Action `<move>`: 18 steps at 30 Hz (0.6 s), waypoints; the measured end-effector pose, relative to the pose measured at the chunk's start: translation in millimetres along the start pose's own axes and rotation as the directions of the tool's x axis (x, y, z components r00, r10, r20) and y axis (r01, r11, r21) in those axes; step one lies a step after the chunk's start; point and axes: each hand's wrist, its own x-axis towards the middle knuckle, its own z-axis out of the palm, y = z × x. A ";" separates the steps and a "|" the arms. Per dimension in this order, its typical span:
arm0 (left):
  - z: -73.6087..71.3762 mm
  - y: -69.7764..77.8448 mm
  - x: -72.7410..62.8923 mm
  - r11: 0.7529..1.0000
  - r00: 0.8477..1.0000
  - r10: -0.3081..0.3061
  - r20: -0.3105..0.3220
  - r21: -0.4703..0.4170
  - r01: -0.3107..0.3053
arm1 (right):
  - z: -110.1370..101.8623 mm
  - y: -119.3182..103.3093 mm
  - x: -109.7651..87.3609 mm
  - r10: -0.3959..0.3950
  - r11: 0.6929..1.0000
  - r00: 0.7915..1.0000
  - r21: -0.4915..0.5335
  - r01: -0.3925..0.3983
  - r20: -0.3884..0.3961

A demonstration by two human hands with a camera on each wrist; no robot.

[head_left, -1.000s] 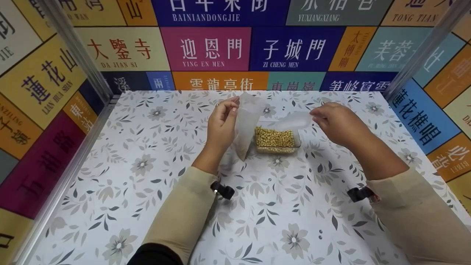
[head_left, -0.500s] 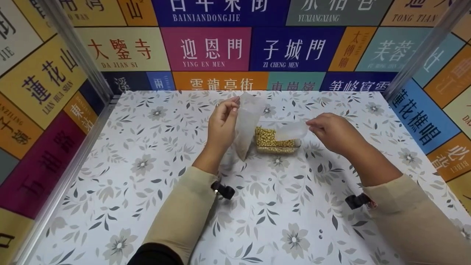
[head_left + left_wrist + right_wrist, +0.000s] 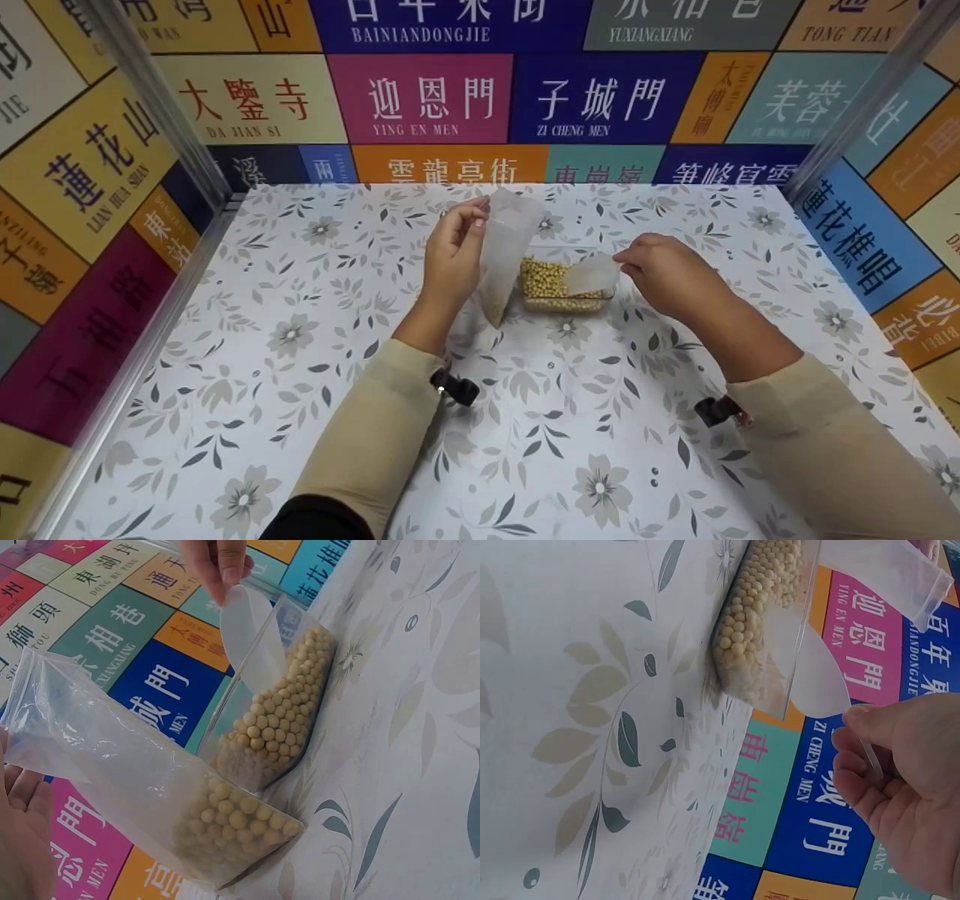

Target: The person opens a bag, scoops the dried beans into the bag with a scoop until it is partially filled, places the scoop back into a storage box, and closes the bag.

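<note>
My left hand [image 3: 452, 255] holds the top edge of a translucent zip bag [image 3: 510, 232], which stands upright on the table. In the left wrist view, soybeans [image 3: 232, 821] fill the bottom of this bag. Close to its right is a clear rectangular container [image 3: 568, 299] with more soybeans [image 3: 541, 276] in it. My right hand [image 3: 671, 274] grips the thin handle of a translucent plastic scoop [image 3: 821, 679], fingers curled round it in the right wrist view. The scoop's bowl dips into the container's right side, against the beans; its front edge is hidden among them.
A white tablecloth [image 3: 360, 442] with grey flowers and leaves covers the table. Panels with large lettering [image 3: 431, 97] rise behind and at both sides, joined by clear corner strips. Each wrist carries a small black camera [image 3: 456, 388].
The right hand has moved left and down, bringing the scoop from above the container's right rim into the beans. The left hand and bag have stayed nearly still.
</note>
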 end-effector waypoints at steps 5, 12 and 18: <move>-0.1 0.5 -0.3 1.000 1.000 -0.006 0.000 0.013 0.006 | 0.6 -3.4 4.2 -0.063 0.998 0.998 -0.014 0.063 0.016; 0.4 0.5 -0.1 1.000 1.000 -0.006 0.001 0.013 0.006 | 2.4 0.2 7.4 -0.047 0.999 0.996 0.009 0.046 0.070; 1.2 -0.2 0.4 1.000 1.000 0.002 -0.004 0.002 -0.002 | 14.0 8.3 6.1 0.001 0.998 0.996 0.057 -0.006 0.089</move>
